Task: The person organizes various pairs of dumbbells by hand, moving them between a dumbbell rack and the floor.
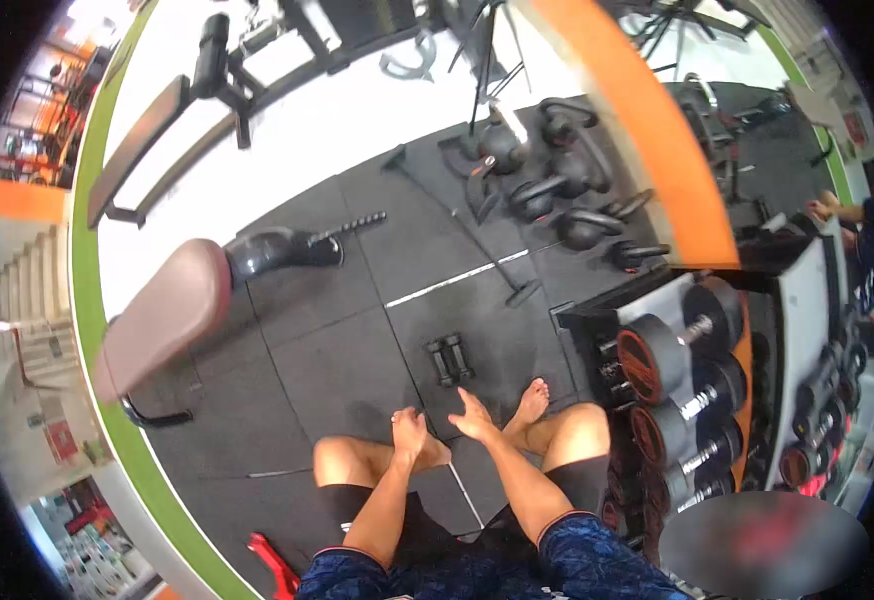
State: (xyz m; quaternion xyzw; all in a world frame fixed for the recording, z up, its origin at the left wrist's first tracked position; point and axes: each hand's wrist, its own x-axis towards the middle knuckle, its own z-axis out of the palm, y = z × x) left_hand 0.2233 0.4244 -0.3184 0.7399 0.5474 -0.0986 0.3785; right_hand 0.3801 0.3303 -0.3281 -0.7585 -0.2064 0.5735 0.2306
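1. Red object [275,566]: on the floor by the person's left thigh, only partly in view, kind unclear.
2. Left hand [412,432]: fingers curled together, closed around the tucked foot [437,456] of the crossed legs.
3. Right hand [475,416]: fingers [467,398] spread apart, palm down on the ankle of the other leg, gripping nothing. Its bare foot [533,398] points forward, just beside the hand.
4. Pair of small dumbbells [449,358]: black, lying side by side on the rubber floor mat [347,370], straight ahead of both hands and apart from them.
5. Dumbbell rack [679,400]: to the person's right, holding large round-headed dumbbells with reddish end faces. The markings on them are too small to read.
6. Padded bench [162,315]: brown, to the left.
7. Kettlebells [567,190]: black, clustered on the mat beyond the rack.
8. Incline bench [147,140]: far left, on white floor.
9. Wall sign [60,438]: red, lettering blurred.
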